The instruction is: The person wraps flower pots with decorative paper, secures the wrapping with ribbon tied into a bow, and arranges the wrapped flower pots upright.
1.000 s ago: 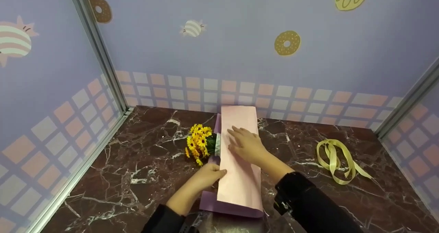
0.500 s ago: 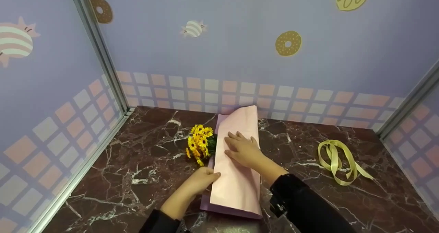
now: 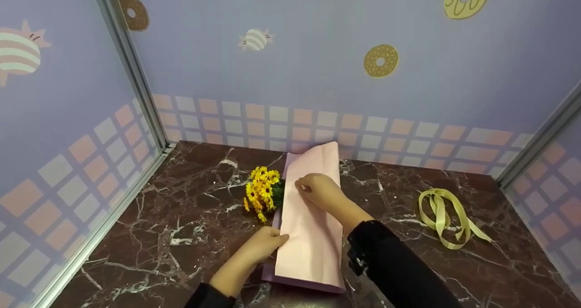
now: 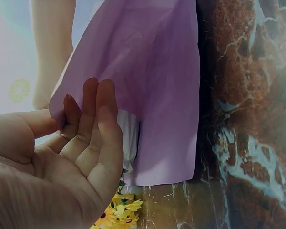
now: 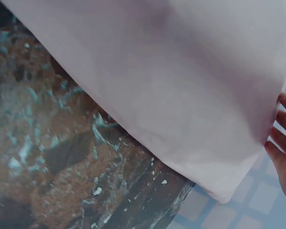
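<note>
Pink paper (image 3: 308, 249) showing a purple near edge, table (image 3: 190, 222) spreading left and right | left hand (image 3: 261, 245) pinching paper's left edge | ribbon (image 3: 440, 212) lying well apart, right | flowers (image 3: 262, 191) poking out left, white wrap (image 4: 128, 136) showing under paper | right hand (image 3: 320, 190) curling over paper, whether gripping cannot tell | far end nearing wall (image 3: 299, 63)

A lilac wall (image 3: 308, 81) with printed doughnuts (image 3: 390, 67) and checks (image 3: 401, 128) stands behind a white-veined marble tabletop (image 3: 204, 235).
</note>
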`<action>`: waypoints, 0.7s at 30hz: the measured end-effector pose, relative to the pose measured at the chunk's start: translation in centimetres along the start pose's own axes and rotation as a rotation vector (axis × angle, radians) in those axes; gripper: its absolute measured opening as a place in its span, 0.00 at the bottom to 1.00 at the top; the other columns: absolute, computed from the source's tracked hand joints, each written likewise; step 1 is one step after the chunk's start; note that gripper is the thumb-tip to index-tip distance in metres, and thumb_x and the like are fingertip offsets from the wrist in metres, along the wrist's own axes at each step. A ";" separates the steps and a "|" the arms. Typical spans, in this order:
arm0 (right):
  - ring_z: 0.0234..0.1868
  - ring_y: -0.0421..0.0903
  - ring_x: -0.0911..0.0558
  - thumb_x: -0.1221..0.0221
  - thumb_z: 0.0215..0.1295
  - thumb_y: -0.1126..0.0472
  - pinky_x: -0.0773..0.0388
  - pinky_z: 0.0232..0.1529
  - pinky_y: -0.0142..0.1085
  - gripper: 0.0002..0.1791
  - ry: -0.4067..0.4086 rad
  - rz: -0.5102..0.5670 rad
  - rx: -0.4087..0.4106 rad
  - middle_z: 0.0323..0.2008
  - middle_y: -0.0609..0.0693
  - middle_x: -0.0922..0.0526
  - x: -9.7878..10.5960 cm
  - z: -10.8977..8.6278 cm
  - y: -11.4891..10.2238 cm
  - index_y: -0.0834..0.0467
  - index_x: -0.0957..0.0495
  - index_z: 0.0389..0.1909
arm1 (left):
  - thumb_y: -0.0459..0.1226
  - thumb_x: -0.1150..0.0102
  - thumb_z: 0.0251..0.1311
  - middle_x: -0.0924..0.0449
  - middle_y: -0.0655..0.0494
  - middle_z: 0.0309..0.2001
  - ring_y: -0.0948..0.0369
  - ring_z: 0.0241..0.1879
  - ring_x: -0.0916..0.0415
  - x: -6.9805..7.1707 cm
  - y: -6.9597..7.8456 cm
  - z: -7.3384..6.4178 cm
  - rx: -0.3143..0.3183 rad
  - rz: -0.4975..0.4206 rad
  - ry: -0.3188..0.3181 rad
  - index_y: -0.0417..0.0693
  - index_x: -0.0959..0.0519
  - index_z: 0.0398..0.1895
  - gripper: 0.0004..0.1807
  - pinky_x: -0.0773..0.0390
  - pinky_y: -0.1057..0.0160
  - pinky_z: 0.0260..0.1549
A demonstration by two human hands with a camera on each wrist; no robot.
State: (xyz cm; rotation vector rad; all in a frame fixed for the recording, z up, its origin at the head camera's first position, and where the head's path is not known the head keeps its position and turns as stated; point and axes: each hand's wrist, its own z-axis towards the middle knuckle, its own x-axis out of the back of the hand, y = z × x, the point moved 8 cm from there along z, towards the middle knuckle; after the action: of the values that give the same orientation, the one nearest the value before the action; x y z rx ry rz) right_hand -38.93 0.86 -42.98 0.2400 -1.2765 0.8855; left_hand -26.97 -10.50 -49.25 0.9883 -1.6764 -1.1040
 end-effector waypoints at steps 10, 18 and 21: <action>0.41 0.51 0.18 0.35 0.58 0.68 0.22 0.49 0.41 0.09 -0.031 0.028 -0.038 0.39 0.53 0.17 0.0 0.5 0.7 0.61 0.13 0.39 | 0.38 0.45 0.66 0.41 0.62 0.16 0.66 0.16 0.41 0.5 -0.3 0.1 -0.001 -0.001 0.027 0.48 0.34 0.15 0.19 0.33 0.69 0.17; 0.37 0.52 0.18 0.36 0.60 0.67 0.22 0.44 0.41 0.06 -0.005 -0.037 -0.025 0.34 0.52 0.19 0.1 0.7 0.0 0.59 0.13 0.36 | 0.34 0.44 0.62 0.21 0.42 0.42 0.51 0.39 0.22 3.8 1.0 -0.1 -0.085 0.031 0.400 0.29 0.26 0.55 0.21 0.21 0.53 0.40; 0.33 0.52 0.20 0.36 0.61 0.66 0.22 0.41 0.42 0.05 0.009 -0.081 -0.028 0.30 0.52 0.21 0.1 0.7 -0.3 0.58 0.13 0.34 | 0.32 0.45 0.61 0.21 0.42 0.48 0.49 0.46 0.24 4.2 2.6 -0.4 -0.155 0.068 0.508 0.32 0.24 0.56 0.20 0.23 0.52 0.46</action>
State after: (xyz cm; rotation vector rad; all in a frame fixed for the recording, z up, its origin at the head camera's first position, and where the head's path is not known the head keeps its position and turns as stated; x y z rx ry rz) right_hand -39.23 0.34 -42.56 0.2629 -1.2613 0.7984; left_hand -28.25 -13.69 -45.76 1.0020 -1.1878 -0.8344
